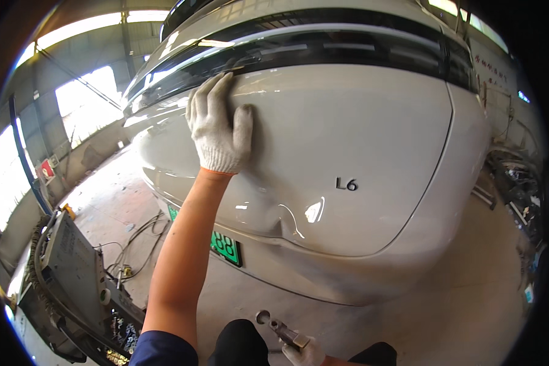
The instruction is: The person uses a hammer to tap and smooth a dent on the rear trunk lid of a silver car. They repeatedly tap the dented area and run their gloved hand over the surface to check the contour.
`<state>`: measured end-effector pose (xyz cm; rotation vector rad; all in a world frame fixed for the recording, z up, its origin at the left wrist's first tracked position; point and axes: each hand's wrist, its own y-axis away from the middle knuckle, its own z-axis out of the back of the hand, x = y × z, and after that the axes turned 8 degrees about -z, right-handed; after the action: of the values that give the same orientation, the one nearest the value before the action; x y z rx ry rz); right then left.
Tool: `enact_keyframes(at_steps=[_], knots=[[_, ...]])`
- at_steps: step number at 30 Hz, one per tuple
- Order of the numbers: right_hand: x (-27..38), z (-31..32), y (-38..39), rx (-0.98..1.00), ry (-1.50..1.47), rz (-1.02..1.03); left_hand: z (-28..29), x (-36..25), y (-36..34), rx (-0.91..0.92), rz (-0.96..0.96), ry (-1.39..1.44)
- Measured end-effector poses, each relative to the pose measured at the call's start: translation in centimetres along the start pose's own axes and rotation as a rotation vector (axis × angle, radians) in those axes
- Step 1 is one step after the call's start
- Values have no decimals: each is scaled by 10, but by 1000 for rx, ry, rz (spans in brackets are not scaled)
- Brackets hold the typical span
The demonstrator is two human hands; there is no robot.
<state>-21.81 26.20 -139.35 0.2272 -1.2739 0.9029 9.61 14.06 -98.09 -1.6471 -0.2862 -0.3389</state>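
My left hand, in a white knitted glove, lies with its fingers spread on the upper left of a light-coloured car tailgate, just under the dark rear light strip. Its fingertips reach the strip's lower edge. Low on the panel, a dent bends the reflections. At the lower edge my right hand, also gloved, is closed around a hammer-like metal tool with a round, disc-shaped end. This tool is apart from the car, and its exact kind is unclear. Below the panel, my left arm partly hides a green licence plate.
A grey machine with thick hoses stands at the lower left. Cables lie on the floor beside it. Dark car parts are piled along the right wall. My knees are close below the bumper.
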Motion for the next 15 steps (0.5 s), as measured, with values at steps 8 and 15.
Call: enact_keyframes(at_steps=[8, 15], knots=[[222, 164, -118, -215, 399, 211, -8, 3, 16, -49, 65, 36], [424, 207, -224, -294, 1026, 226, -9, 4, 12, -91, 80, 73]])
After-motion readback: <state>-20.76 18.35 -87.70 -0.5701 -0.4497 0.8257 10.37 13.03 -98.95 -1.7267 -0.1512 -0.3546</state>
